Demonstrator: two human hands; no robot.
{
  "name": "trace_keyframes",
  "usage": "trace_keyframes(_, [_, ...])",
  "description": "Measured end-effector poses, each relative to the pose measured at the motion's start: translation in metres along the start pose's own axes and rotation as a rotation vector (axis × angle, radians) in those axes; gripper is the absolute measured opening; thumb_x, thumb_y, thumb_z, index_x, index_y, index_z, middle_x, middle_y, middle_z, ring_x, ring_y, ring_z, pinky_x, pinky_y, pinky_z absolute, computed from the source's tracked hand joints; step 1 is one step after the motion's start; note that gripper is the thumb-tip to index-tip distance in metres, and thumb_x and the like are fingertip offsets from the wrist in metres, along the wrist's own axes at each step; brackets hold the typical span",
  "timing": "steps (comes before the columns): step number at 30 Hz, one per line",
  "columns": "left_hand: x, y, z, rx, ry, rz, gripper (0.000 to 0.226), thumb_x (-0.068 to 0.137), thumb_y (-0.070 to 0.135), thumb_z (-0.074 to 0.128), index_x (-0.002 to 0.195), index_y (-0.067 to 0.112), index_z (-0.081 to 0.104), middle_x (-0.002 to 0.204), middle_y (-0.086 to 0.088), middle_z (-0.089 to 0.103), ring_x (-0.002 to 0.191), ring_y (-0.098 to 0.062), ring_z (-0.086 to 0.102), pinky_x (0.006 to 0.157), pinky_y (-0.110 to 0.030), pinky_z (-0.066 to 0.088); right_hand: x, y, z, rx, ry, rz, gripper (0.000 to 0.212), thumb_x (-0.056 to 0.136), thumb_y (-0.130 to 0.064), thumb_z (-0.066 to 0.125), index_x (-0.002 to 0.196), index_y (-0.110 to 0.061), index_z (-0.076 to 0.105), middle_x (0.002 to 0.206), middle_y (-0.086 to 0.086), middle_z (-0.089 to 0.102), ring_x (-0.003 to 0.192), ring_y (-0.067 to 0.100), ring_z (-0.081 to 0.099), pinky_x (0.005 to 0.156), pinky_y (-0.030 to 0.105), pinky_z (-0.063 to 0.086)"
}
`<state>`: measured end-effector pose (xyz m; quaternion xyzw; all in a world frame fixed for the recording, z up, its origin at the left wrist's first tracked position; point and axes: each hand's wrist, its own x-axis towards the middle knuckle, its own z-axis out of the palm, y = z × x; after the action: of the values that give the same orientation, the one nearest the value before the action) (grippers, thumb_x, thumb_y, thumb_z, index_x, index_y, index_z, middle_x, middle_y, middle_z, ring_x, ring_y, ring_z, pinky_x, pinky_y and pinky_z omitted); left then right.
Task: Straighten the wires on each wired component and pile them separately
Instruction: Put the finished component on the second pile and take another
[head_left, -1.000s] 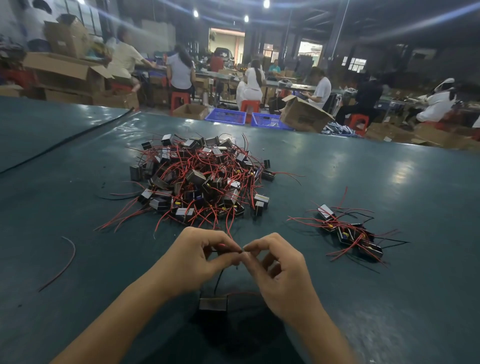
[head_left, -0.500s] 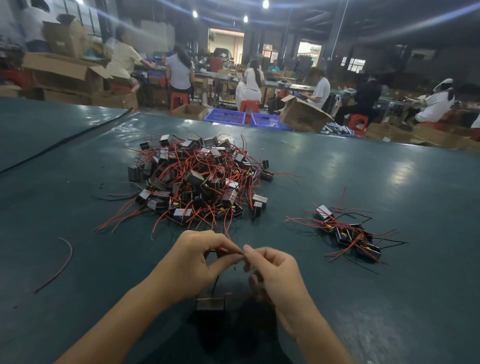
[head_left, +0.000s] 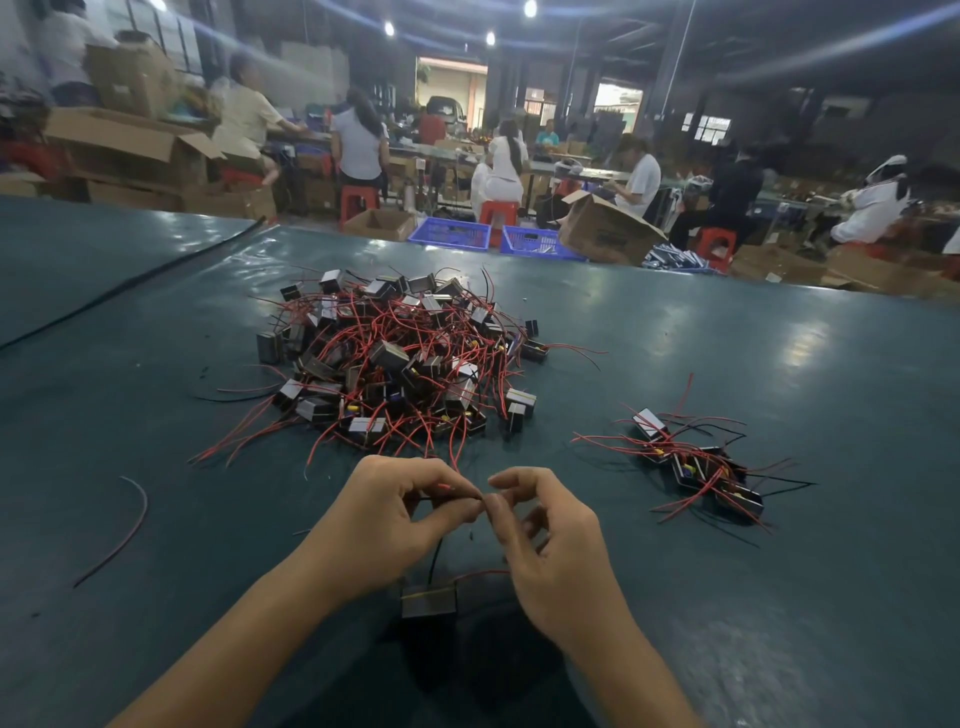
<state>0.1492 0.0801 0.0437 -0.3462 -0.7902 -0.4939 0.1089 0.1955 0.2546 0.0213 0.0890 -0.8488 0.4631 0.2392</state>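
Observation:
One small black wired component (head_left: 429, 600) hangs below my hands, its black wire (head_left: 435, 558) running up to my fingers and a red wire curving off to the right. My left hand (head_left: 387, 525) pinches the wire ends between thumb and fingers. My right hand (head_left: 550, 551) meets it fingertip to fingertip and pinches the same wire. Beyond my hands lies a big tangled heap of components (head_left: 395, 358) with red wires. A small separate pile of components (head_left: 696, 462) lies to the right.
The work surface is a dark green table (head_left: 779, 364). A loose red wire (head_left: 119, 535) lies at the left. Past the far edge are blue crates (head_left: 449, 234), cardboard boxes (head_left: 605, 228) and several seated people.
My hands stay together at the wire ends; the right hand's fingers have shifted slightly along the wire. The component still hangs beneath them. Both piles are unchanged.

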Motion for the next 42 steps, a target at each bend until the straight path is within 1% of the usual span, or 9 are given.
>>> trace_keyframes(5, [0.0, -0.001, 0.0, 0.038, -0.004, 0.035, 0.013, 0.079, 0.013, 0.078, 0.088, 0.021, 0.076, 0.077, 0.012, 0.073, 0.075, -0.007, 0.069, 0.067, -0.033, 0.056, 0.0, -0.006, 0.001, 0.029, -0.072, 0.051, 0.014, 0.095, -0.024, 0.06, 0.081, -0.029, 0.059, 0.066, -0.016, 0.058, 0.055, 0.008, 0.051, 0.051, 0.018, 0.039])
trace_keyframes(10, [-0.001, 0.0, -0.001, 0.108, -0.036, 0.139, 0.012, 0.078, 0.023, 0.076, 0.088, 0.017, 0.077, 0.079, 0.01, 0.071, 0.073, -0.001, 0.065, 0.068, -0.022, 0.054, 0.005, -0.016, 0.001, 0.52, -0.216, 0.59, 0.024, 0.098, -0.012, 0.051, 0.075, -0.011, 0.055, 0.052, -0.008, 0.045, 0.041, 0.01, 0.038, 0.04, 0.02, 0.03])
trace_keyframes(17, [-0.001, 0.001, 0.0, 0.137, -0.082, 0.152, 0.009, 0.078, 0.021, 0.077, 0.086, 0.018, 0.078, 0.076, 0.012, 0.069, 0.07, 0.002, 0.062, 0.066, -0.008, 0.044, 0.009, -0.023, -0.016, 0.921, -0.472, 1.046, 0.019, 0.085, -0.024, 0.052, 0.067, -0.021, 0.051, 0.057, -0.008, 0.032, 0.038, 0.005, 0.024, 0.032, 0.016, 0.025])
trace_keyframes(19, [0.0, 0.002, 0.0, 0.107, -0.037, 0.136, 0.009, 0.077, 0.019, 0.077, 0.086, 0.017, 0.078, 0.076, 0.01, 0.071, 0.07, -0.001, 0.064, 0.065, -0.016, 0.05, 0.01, -0.02, -0.014, 0.937, -0.392, 0.978, 0.023, 0.089, -0.022, 0.057, 0.066, -0.019, 0.055, 0.056, -0.007, 0.037, 0.037, 0.005, 0.029, 0.032, 0.017, 0.028])
trace_keyframes(23, [0.002, 0.002, -0.003, -0.029, 0.006, -0.006, 0.007, 0.079, 0.013, 0.077, 0.085, 0.016, 0.077, 0.075, 0.009, 0.074, 0.073, -0.008, 0.069, 0.067, -0.025, 0.054, 0.005, -0.007, -0.006, 0.267, -0.078, 0.201, 0.015, 0.087, -0.017, 0.072, 0.074, -0.026, 0.069, 0.065, -0.006, 0.064, 0.054, 0.005, 0.054, 0.051, 0.015, 0.042])
trace_keyframes(26, [0.002, 0.001, -0.003, -0.06, -0.023, -0.04, 0.006, 0.079, 0.012, 0.076, 0.085, 0.015, 0.077, 0.075, 0.009, 0.074, 0.074, -0.007, 0.069, 0.068, -0.018, 0.053, 0.004, 0.003, -0.007, 0.053, -0.024, -0.088, 0.011, 0.086, -0.022, 0.071, 0.081, -0.03, 0.067, 0.074, -0.012, 0.063, 0.062, 0.011, 0.058, 0.055, 0.012, 0.04])
trace_keyframes(34, [0.001, 0.003, 0.002, 0.024, -0.006, 0.019, 0.008, 0.079, 0.018, 0.077, 0.087, 0.022, 0.077, 0.077, 0.013, 0.073, 0.07, -0.014, 0.068, 0.064, -0.037, 0.054, 0.005, -0.008, 0.003, 0.602, -0.118, 0.526, 0.034, 0.093, -0.016, 0.06, 0.059, -0.022, 0.062, 0.054, -0.001, 0.053, 0.045, 0.012, 0.048, 0.044, 0.022, 0.039])
trace_keyframes(39, [0.003, -0.006, -0.003, -0.007, 0.219, -0.191, 0.008, 0.081, 0.012, 0.076, 0.081, 0.021, 0.076, 0.07, 0.012, 0.073, 0.062, -0.002, 0.065, 0.06, -0.012, 0.048, 0.004, 0.01, -0.01, -0.231, -0.022, 0.293, 0.03, 0.083, -0.059, 0.052, 0.094, -0.033, 0.063, 0.093, -0.02, 0.064, 0.091, 0.0, 0.056, 0.078, 0.024, 0.047])
trace_keyframes(42, [0.004, -0.011, -0.006, -0.03, 0.218, -0.24, 0.005, 0.081, 0.012, 0.076, 0.081, 0.017, 0.077, 0.067, 0.009, 0.072, 0.055, 0.002, 0.06, 0.056, -0.008, 0.043, 0.005, 0.017, -0.008, -0.196, -0.055, 0.378, 0.034, 0.086, -0.053, 0.058, 0.107, -0.027, 0.067, 0.099, -0.02, 0.065, 0.094, -0.001, 0.058, 0.082, 0.019, 0.048])
